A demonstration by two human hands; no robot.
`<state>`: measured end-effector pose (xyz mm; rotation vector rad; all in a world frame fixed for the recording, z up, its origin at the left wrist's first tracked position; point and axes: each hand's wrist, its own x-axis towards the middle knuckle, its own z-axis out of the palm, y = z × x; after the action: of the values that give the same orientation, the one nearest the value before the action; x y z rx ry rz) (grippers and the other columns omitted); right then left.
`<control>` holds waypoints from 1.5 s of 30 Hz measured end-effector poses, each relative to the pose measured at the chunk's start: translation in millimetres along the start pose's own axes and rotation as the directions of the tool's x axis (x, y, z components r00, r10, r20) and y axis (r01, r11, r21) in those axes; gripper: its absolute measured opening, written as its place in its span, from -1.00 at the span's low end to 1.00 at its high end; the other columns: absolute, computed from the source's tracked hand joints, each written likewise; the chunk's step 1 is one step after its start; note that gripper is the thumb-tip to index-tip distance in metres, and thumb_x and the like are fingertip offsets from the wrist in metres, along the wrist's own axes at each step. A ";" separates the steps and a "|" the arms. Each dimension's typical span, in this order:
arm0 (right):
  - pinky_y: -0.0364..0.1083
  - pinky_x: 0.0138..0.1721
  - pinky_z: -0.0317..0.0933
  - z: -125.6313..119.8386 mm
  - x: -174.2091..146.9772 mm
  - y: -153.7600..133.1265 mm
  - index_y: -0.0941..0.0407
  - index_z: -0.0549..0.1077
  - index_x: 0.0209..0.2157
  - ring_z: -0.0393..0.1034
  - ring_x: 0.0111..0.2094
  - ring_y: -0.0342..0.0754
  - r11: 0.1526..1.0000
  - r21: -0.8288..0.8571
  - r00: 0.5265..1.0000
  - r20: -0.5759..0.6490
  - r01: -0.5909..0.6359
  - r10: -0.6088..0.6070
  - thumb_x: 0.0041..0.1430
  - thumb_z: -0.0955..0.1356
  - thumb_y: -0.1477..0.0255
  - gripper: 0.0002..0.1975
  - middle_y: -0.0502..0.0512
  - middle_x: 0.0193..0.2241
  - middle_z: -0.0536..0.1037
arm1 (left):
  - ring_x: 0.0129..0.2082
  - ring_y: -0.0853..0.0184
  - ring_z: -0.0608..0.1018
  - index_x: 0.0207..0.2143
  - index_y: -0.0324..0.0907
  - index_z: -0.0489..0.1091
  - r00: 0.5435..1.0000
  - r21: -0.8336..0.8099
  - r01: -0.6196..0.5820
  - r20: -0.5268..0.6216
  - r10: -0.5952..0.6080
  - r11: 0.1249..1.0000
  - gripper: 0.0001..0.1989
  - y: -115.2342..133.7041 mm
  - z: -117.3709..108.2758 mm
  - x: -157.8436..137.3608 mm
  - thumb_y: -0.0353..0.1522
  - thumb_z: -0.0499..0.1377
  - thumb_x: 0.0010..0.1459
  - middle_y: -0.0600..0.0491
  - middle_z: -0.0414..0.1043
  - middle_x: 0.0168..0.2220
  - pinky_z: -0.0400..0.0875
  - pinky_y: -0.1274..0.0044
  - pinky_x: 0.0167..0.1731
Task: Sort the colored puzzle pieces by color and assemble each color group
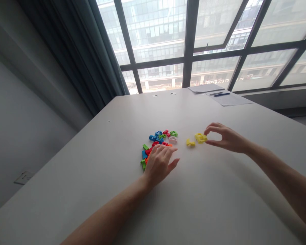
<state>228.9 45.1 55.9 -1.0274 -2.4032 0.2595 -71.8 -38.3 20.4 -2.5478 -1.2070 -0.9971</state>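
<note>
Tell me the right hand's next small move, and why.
Perhaps the right hand should nudge the yellow shape at its fingertips toward the smaller yellow piece; they lie near each other, apart from the mixed-colour pile.

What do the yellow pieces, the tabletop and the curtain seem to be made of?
Yellow pieces: probably hard plastic, given their even colour and moulded-looking shapes; the gloss is hard to judge.
Tabletop: perhaps laminate or painted board, smooth and pale with a soft sheen and no visible grain.
Curtain: most likely matte woven fabric, hanging in long, dark folds.
</note>
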 end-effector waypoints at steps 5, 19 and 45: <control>0.07 -0.21 0.31 -18.5 -6.4 21.4 0.02 0.54 -0.32 0.42 -0.23 0.12 0.987 -0.041 0.976 0.148 -0.157 0.162 0.02 0.35 -0.04 -0.57 0.19 -0.24 0.50 | -0.19 0.21 0.53 -0.12 -0.15 0.37 1.000 -0.001 -0.012 0.024 0.012 1.000 -0.83 0.7 1.5 2.2 -0.33 0.13 0.24 0.00 0.53 -0.24 0.34 0.29 -0.04; 0.05 -0.23 0.22 0.2 -8.6 27.5 -0.02 0.53 -0.37 0.46 -0.33 0.05 0.962 -0.228 0.953 0.223 -0.151 0.203 0.00 0.39 0.07 -0.71 0.06 -0.32 0.55 | -0.14 0.29 0.52 -0.24 -0.07 0.47 0.934 -0.246 0.149 0.354 -0.054 0.958 -0.88 -37.5 -50.3 30.6 -0.28 0.17 0.22 0.06 0.54 -0.18 0.39 0.47 -0.08; 0.02 -0.09 0.27 75.8 -5.6 -57.8 0.07 0.43 -0.16 0.37 -0.16 0.00 0.972 0.014 0.967 -0.112 0.233 -0.230 0.26 0.25 0.51 -0.83 0.17 -0.20 0.49 | -0.11 0.16 0.41 -0.30 -0.18 0.41 0.835 0.092 -0.036 0.550 -0.021 0.995 -0.84 -32.3 -41.4 22.8 -0.29 0.27 0.10 -0.01 0.39 -0.16 0.30 0.33 -0.05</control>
<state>156.6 2.6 10.1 -0.7197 -2.3852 0.1473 -106.0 -18.7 61.9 -2.8466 -1.3186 -0.1682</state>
